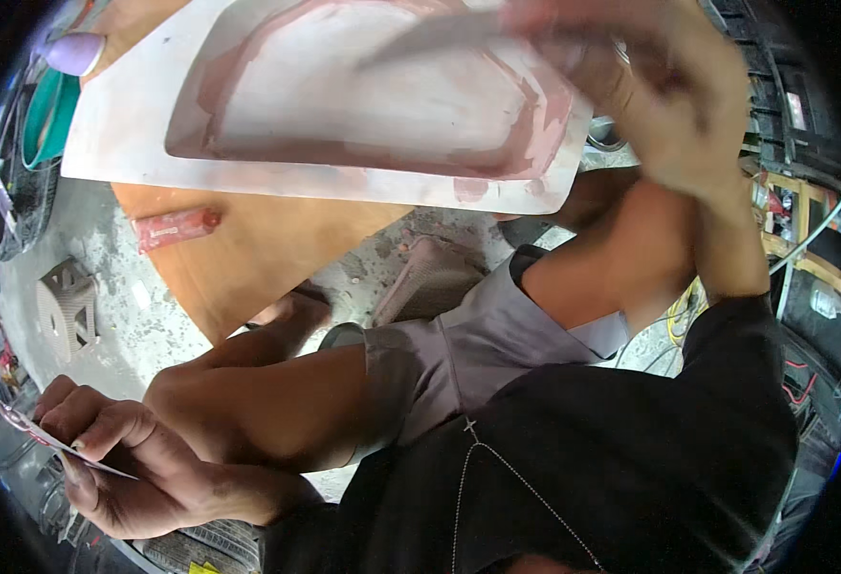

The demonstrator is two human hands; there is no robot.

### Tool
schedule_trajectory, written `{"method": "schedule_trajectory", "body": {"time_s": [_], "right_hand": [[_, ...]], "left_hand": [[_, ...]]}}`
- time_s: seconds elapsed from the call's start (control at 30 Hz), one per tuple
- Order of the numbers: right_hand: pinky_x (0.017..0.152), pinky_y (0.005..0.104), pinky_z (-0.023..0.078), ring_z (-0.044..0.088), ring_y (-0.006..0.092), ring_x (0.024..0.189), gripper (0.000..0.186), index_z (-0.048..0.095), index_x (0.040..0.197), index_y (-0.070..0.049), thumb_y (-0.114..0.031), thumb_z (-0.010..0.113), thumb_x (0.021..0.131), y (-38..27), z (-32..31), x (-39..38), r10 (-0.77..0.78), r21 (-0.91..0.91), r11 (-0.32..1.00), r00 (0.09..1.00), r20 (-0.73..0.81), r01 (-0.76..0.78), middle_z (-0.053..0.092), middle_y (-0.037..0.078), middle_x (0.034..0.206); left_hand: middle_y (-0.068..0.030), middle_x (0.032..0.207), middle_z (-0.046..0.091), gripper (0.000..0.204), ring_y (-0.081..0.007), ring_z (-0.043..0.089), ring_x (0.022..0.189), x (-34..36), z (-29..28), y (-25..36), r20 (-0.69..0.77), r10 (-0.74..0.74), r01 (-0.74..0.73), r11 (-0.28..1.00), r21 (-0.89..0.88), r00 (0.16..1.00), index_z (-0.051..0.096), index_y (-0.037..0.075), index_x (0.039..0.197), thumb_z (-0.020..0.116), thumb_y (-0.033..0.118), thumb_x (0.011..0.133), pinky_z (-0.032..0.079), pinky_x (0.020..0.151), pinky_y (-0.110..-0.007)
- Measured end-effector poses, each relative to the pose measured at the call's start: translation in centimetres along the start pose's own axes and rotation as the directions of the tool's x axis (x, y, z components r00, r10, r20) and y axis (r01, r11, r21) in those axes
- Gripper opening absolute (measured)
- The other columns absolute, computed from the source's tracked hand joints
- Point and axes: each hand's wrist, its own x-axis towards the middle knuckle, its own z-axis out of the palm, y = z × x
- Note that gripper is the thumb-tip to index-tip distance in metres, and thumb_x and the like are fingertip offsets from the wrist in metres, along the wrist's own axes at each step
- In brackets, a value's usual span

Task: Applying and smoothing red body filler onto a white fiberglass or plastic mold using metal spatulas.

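Observation:
A large white panel [114, 124] lies before me, with a D-shaped rounded form [363, 96] whose border is smeared with pinkish filler. Over its far right part is my right hand [660, 91], smeared by motion, with its fingers closed on a grey putty knife [430, 40]. The knife's blurred blade reaches left across the form; I cannot tell whether it touches. At the lower left, my left hand [129, 445] pinches a thin flat plate [52, 438], seen nearly edge-on, with some pinkish paste on it. A red tube [177, 230] lies beside the panel's near edge.
An orange-brown sheet [239, 258] is under the panel. On the speckled concrete floor stand a beige stool [68, 308] and another light stool [430, 277]. A green round container [49, 117] and a lilac object [74, 55] are at far left; a can [604, 136] is right.

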Motion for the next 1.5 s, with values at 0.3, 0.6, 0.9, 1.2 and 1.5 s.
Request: {"method": "schedule_trajectory", "body": {"time_s": [0.3,0.6,0.9,1.2,1.5], "right_hand": [[0.086,0.0359,0.048,0.065,0.0183,0.102,0.017,0.073,0.092,-0.021,-0.016,0.073,0.075,-8.4,5.8,-3.1,0.0,-0.246,0.968,0.977,0.214,0.054,0.07,0.004,0.104],[0.083,0.0372,0.05,0.065,0.0191,0.094,0.02,0.071,0.095,-0.018,-0.018,0.074,0.075,-8.7,5.1,-4.5,0.068,-0.188,0.982,0.958,0.279,-0.015,0.07,0.006,0.102],[0.076,0.0336,0.049,0.066,0.0207,0.081,0.022,0.069,0.098,-0.011,-0.019,0.07,0.078,-10.8,4.1,-5.6,0.064,-0.267,0.963,0.942,0.329,0.028,0.071,0.011,0.095],[0.072,0.0333,0.046,0.064,0.0186,0.073,0.022,0.067,0.098,-0.008,-0.015,0.068,0.077,-11.7,3.0,-5.2,0.065,-0.252,0.967,0.911,0.406,0.043,0.07,0.011,0.09],[0.078,0.0356,0.048,0.067,0.018,0.088,0.029,0.062,0.109,-0.006,-0.003,0.073,0.082,-8.2,-1.4,-2.9,0.421,0.17,0.877,0.888,0.183,-0.451,0.071,0.011,0.104]], "left_hand": [[-0.0056,0.11,0.043,0.041,-0.0155,0.053,0.102,1.0,-0.5,-1.3,-0.086,-0.153,0.153,0.988,-0.001,0.984,0.037,0.0,0.119,0.056,-0.014,0.086,0.053,0.085,-0.034],[-0.0034,0.107,0.043,0.042,-0.0143,0.052,0.101,1.6,-0.7,-1.4,-0.147,-0.176,0.181,0.983,0.019,0.973,0.037,0.003,0.117,0.058,-0.014,0.085,0.052,0.084,-0.035],[-0.0034,0.105,0.041,0.044,-0.0143,0.052,0.1,1.7,-0.6,-2.0,-0.146,-0.197,0.201,0.979,0.014,0.969,0.036,0.001,0.119,0.058,-0.015,0.084,0.052,0.084,-0.035],[-0.004,0.106,0.04,0.043,-0.0139,0.051,0.099,2.0,-0.6,-2.4,-0.154,-0.201,0.205,0.979,0.008,0.967,0.036,0.001,0.118,0.057,-0.015,0.084,0.05,0.082,-0.035],[-0.0208,0.125,0.056,0.061,-0.0289,0.062,0.102,0.0,-2.2,-3.9,-0.334,-0.098,0.177,0.96,0.215,0.937,0.039,-0.005,0.141,0.054,-0.007,0.081,0.059,0.081,-0.049]]}}
